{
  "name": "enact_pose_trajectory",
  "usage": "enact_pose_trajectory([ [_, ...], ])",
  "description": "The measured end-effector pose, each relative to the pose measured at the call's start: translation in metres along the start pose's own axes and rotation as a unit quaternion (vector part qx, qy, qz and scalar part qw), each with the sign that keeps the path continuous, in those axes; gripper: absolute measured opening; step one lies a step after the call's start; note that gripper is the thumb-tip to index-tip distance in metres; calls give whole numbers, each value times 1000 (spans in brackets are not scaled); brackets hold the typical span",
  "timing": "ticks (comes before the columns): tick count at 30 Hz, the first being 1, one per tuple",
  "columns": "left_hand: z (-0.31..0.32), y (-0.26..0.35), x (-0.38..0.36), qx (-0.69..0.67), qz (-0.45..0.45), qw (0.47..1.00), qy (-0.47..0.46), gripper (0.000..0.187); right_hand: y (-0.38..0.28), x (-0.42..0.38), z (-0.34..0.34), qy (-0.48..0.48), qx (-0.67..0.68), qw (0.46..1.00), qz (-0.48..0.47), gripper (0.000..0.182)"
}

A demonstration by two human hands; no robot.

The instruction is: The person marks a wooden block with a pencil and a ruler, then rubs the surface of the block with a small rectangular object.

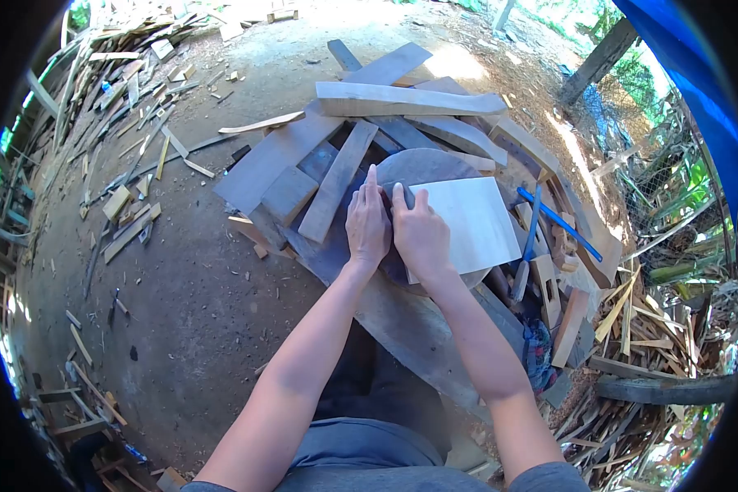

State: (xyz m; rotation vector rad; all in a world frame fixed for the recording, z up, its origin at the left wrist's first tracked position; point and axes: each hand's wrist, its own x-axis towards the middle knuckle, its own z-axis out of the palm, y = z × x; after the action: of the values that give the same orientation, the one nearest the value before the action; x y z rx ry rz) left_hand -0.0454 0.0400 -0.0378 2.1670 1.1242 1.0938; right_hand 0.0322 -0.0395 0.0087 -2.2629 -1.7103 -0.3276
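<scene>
My left hand [367, 223] rests over the round dark wooden top [422, 164], its index finger stretched out. Beside it, thumb close to thumb, my right hand [422, 234] has its fingers bent at the left edge of a pale, flat square board [471, 225]. Between the right thumb and index finger a dark patch shows; what it is I cannot tell. The pale board lies on the round top. Left of my left hand is a narrow wooden slat [339, 180].
A long pale wooden piece [410, 100] lies across other cut boards behind the round top. At right are a blue-handled chisel [526, 254], a blue rod-like tool [562, 223] and a slotted wood block [547, 287]. Scrap wood [127, 107] covers the ground at left.
</scene>
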Motion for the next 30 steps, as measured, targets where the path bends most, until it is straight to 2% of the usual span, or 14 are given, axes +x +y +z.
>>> enact_pose_trajectory([
  [3,3,-2,2,33,11,999,11,46,0,-9,-4,-11,3,1000,19,43],
  [6,-2,1,2,-10,19,1000,0,31,-4,-83,-48,-41,-13,999,-4,45],
  [8,-6,5,2,-9,15,1000,2,29,-2,-105,-60,-53,-6,999,-13,44],
  [10,-4,4,0,8,29,999,11,25,0,-108,-65,-43,6,999,-31,46],
  [13,-2,0,1,9,24,1000,4,25,1,-63,-38,-30,-11,999,-18,50],
  [16,-1,-1,-1,-13,19,1000,1,24,-3,-58,-35,-27,8,1000,1,49],
  [19,-4,-3,8,-12,22,1000,13,23,-2,-110,-57,-37,18,999,-14,44],
  [22,-1,0,2,-23,16,1000,14,23,1,-122,-74,-75,24,997,-19,43],
  [27,-4,-1,2,-31,-16,999,-1,23,-1,-64,-33,-20,-4,1000,-14,48],
  [30,-3,4,3,-26,-6,1000,0,24,1,-95,-49,-14,6,1000,-15,50],
])
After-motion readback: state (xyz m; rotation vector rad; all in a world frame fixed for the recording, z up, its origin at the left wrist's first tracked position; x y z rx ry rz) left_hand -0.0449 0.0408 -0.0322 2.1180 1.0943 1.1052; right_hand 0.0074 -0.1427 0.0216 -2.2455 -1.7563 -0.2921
